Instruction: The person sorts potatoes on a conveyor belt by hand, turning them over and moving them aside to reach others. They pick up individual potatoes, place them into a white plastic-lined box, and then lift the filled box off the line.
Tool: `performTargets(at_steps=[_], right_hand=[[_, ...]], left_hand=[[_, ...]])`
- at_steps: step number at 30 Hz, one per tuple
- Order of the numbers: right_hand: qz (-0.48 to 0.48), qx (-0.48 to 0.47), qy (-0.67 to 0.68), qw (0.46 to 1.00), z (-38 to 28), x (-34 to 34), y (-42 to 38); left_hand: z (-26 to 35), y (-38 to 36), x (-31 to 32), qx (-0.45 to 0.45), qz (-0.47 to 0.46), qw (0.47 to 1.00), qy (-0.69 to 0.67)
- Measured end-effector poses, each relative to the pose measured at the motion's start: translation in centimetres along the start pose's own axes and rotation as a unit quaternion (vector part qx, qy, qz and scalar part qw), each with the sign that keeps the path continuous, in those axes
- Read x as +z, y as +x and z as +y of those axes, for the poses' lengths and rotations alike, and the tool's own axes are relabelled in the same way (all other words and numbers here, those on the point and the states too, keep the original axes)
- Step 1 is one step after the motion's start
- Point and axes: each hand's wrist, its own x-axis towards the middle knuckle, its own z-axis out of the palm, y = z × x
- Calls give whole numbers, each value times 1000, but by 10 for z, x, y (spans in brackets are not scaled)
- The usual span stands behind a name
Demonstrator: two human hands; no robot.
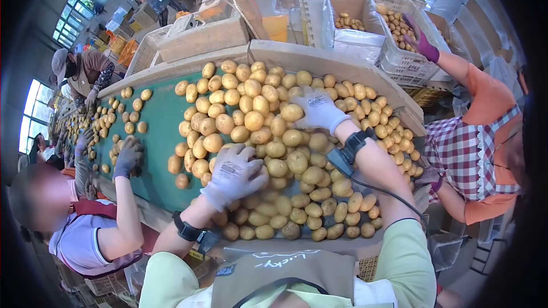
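A heap of yellow potatoes (285, 159) covers the near end of a green conveyor belt (160, 137). My left hand (234, 174), in a white glove, lies curled over potatoes at the heap's near left. My right hand (319, 111), also in a white glove, rests on potatoes further back, fingers bent around one. Whether either hand has lifted a potato is unclear. Both wrists wear black bands.
A person on the left has a dark-gloved hand (127, 157) on the belt. On the right, a person in orange and plaid reaches a purple glove (422, 40) into a white crate (405, 60) of potatoes. A cardboard box (354, 20) stands behind. More workers line the belt far left.
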Motion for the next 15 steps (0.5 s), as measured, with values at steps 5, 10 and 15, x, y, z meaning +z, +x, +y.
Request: performTargets(at_steps=[5, 10, 15], right_hand=[[66, -22, 16, 997, -5, -1, -6], [-83, 58, 49, 994, 5, -13, 24], [-149, 55, 98, 982, 15, -14, 26]], left_hand=[[10, 1, -1, 22, -9, 1000, 14], [6, -1, -1, 25, -4, 1000, -14], [3, -2, -3, 23, 14, 999, -28]])
